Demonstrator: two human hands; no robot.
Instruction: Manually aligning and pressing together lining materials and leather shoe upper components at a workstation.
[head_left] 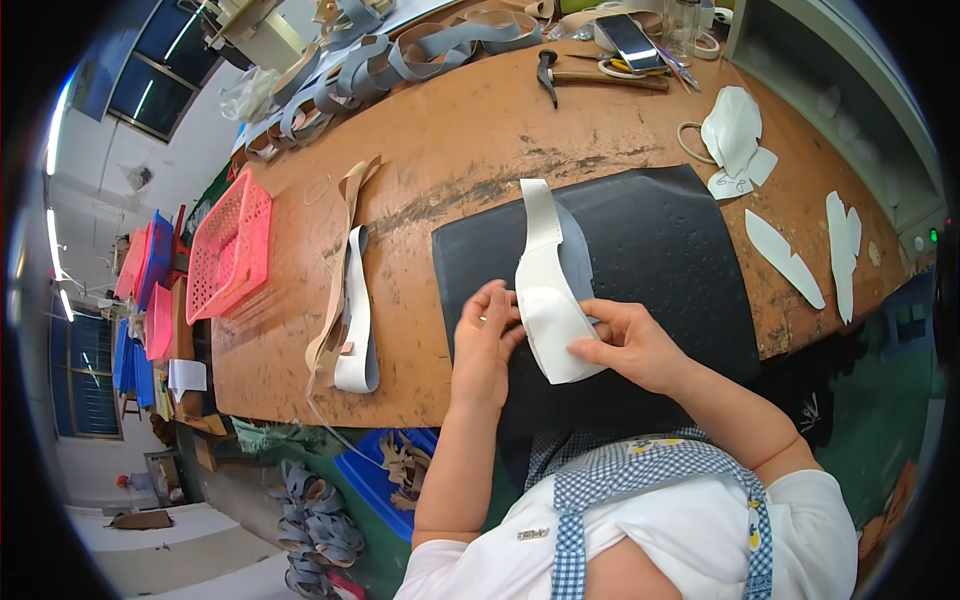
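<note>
A curved white leather-like piece [552,305] with a grey-blue layer [575,250] along its right side is raised above a black mat [690,260]. My right hand [640,345] pinches its lower right edge, thumb in front and fingers partly behind. At the left edge is my left hand [485,340], its fingers curled together and their tips touching or just behind the piece. Whatever lies between those fingertips is too small to make out. To the left, a white strip with grey backing [357,320] lies beside a long tan strip [335,300].
A pink basket [232,245] stands at the table's left. Grey-blue looped strips [400,65] line the far edge. A hammer [600,80] and a phone [632,45] lie at the back. White cut pieces [783,258] are on the right; a blue bin [385,500] sits below.
</note>
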